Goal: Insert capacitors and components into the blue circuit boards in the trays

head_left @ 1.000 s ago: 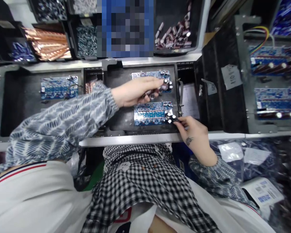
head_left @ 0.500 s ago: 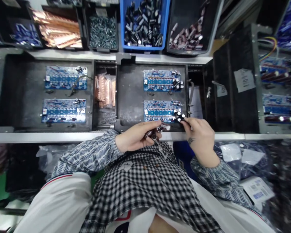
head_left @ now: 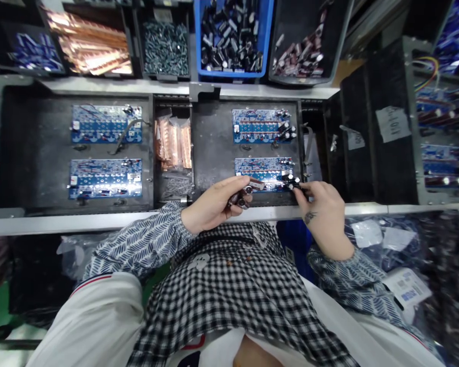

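Blue circuit boards (head_left: 263,174): four in full view. Left hand (head_left: 214,204) clutches several capacitors (head_left: 248,187), count unclear; right hand (head_left: 321,204) pinches one capacitor (head_left: 294,184).

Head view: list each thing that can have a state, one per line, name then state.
left hand: closed around a bunch of capacitors.
right hand: fingers pinching a capacitor at the near board's right end.
near board: flat in the tray, capacitors at its right end.
far board: flat, capacitors at its right end.
blue bin: open, holding dark capacitors.
left tray's two boards: flat, untouched.
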The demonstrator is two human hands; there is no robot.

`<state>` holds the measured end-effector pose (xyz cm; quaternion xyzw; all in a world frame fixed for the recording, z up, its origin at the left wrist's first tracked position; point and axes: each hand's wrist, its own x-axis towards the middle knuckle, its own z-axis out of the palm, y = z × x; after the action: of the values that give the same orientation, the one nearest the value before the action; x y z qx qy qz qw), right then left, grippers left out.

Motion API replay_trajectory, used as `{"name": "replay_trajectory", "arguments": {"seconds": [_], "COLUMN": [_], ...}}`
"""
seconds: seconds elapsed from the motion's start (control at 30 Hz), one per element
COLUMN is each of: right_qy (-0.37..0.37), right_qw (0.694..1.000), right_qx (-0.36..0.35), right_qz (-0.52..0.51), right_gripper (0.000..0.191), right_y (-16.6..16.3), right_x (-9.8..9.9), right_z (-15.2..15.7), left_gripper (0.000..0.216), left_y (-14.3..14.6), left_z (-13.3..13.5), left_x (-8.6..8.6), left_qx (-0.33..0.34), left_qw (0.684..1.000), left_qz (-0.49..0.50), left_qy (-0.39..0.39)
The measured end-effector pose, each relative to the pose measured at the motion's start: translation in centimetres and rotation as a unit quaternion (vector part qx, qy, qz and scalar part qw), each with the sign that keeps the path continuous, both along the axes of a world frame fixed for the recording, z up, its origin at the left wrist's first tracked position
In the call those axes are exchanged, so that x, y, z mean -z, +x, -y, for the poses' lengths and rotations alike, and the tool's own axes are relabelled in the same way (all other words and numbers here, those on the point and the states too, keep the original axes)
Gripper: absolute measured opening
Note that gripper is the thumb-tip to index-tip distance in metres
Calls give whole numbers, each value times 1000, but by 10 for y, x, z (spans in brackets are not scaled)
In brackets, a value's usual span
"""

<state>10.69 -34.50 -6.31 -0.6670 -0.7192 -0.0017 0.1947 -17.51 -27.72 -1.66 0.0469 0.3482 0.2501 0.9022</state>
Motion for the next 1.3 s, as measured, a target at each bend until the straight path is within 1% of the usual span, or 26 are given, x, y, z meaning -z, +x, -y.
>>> {"name": "replay_trajectory", "arguments": {"seconds": [0.1, 0.23, 0.37, 0.47, 0.57, 0.7, 0.8, 0.93, 1.03, 1.13, 1.23, 1.3], "right_qy": [-14, -28, -15, -24, -23, -19, -1, 47, 70, 57, 27, 20], "right_qw": [1000, 997, 996, 995, 996, 998, 999, 998, 997, 998, 997, 996], "right_qx": [-11, -30, 9, 27, 22, 5, 17, 27, 21, 17, 32, 42], "right_qz": [-17, -61, -93, -92, -81, -66, -46, -16, -16, -33, -58, -79], "right_gripper": [11, 15, 16, 14, 13, 16, 19, 16, 14, 14, 15, 14], "right_y": [4, 14, 18, 16, 13, 8, 4, 0, 0, 2, 5, 6], "right_x": [-2, 1, 9, 13, 12, 10, 15, 26, 30, 29, 26, 27], "right_z": [-3, -6, -5, -5, -4, 0, 5, 7, 6, 5, 3, 1], "left_gripper": [17, 14, 11, 10, 7, 18, 22, 8, 2, 1, 8, 10], "left_y": [0, 2, 4, 6, 8, 11, 12, 13, 12, 11, 11, 10], "left_z": [1, 0, 0, 2, 3, 6, 7, 9, 10, 9, 8, 8], "left_x": [2, 0, -2, -3, -6, -5, -4, -4, -4, -1, 2, 4], "left_qx": [1, -22, -32, -48, -67, -96, -108, -112, -111, -109, -99, -93], "left_qw": [1000, 999, 999, 998, 997, 994, 993, 991, 990, 990, 991, 991], "left_qz": [8, -22, -23, -31, -42, -48, -53, -65, -73, -75, -76, -74], "left_qy": [26, 25, 32, 22, 12, 11, 17, 37, 47, 51, 51, 57]}}
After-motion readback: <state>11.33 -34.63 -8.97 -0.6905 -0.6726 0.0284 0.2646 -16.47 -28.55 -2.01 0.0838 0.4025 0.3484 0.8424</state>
